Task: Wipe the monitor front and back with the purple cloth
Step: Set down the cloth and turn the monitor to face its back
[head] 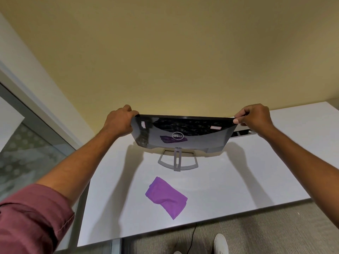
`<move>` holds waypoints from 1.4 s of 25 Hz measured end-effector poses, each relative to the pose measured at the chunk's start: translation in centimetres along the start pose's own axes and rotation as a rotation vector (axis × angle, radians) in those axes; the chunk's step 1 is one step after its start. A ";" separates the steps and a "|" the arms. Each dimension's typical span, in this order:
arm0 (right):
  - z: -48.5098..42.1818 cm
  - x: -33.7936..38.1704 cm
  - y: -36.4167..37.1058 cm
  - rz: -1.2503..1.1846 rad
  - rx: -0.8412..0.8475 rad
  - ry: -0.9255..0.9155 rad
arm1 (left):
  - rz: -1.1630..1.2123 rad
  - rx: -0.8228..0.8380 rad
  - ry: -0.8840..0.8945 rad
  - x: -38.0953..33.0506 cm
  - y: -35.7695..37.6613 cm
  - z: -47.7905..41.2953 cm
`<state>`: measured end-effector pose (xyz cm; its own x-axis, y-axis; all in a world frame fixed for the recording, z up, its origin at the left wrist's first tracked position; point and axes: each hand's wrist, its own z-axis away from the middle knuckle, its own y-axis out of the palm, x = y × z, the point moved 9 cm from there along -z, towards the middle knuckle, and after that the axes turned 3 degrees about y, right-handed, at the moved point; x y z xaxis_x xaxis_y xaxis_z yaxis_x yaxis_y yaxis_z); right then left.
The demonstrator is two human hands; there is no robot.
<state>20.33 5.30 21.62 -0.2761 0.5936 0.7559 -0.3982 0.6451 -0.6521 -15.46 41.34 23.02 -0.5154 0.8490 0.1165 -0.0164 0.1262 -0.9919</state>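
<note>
A black Dell monitor (183, 132) stands on its grey stand (177, 161) on a white table, its glossy back with the logo facing me. My left hand (119, 121) grips the monitor's upper left corner. My right hand (254, 119) grips its upper right corner, fingers pinching the top edge. The folded purple cloth (167, 197) lies flat on the table in front of the stand, apart from both hands. Its purple reflection shows on the monitor's back.
The white table (256, 176) meets a yellow wall behind the monitor. A glass partition (27, 143) stands at the left. A slot (242, 133) opens in the table behind the monitor's right side. A black cable (191, 237) and my shoes show on the carpet below.
</note>
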 end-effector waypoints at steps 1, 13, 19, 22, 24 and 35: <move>-0.6 0.1 0.1 0.000 -0.005 -0.011 | 0.016 -0.002 0.002 0.1 0.0 0.3; -6.3 1.7 1.5 0.122 0.011 -0.108 | 0.162 -0.082 0.057 -1.0 -1.8 4.8; -8.1 2.3 1.9 0.168 -0.018 -0.140 | 0.177 -0.088 0.038 -1.4 -1.9 6.4; -8.8 2.4 2.1 0.171 -0.019 -0.129 | 0.167 -0.091 0.046 -1.8 -1.8 7.1; -9.1 2.5 2.2 0.158 -0.018 -0.126 | 0.158 -0.090 0.035 -2.0 -1.7 7.5; -8.1 2.0 3.0 0.121 -0.071 -0.196 | 0.156 -0.075 -0.101 -2.7 -1.8 8.3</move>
<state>25.64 12.32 20.75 -0.4854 0.5684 0.6643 -0.2913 0.6113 -0.7358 -21.18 34.56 24.09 -0.5901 0.8059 -0.0480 0.1326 0.0381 -0.9904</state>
